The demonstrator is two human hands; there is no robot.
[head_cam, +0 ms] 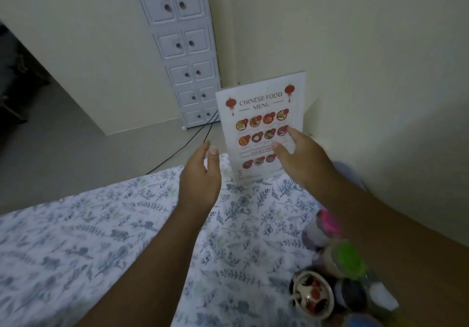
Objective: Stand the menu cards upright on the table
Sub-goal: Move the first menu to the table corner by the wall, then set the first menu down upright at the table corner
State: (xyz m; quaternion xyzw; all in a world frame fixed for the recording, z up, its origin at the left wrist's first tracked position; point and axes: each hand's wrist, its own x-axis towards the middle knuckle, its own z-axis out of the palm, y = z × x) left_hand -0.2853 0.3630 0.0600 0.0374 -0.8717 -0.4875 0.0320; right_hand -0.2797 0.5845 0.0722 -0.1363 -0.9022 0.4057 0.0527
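Where the table (106, 238) lies nearest, under its white cloth printed with blue-grey sprigs, a patterned cup (312, 293) and blurred jars with pink (330, 221) and green (349, 257) lids crowd the right edge. Farther out, the left hand (200, 174) and right hand (299, 159) reach forward, fingers spread, gripping nothing. The right fingertips overlap the menu card (261, 113); whether they touch it I cannot tell. The card stands upright at the table's far edge, white, headed "CHINESE FOOD MENU", with red lanterns and rows of round dish photos. Beyond stands a pale drawer tower (185, 47).
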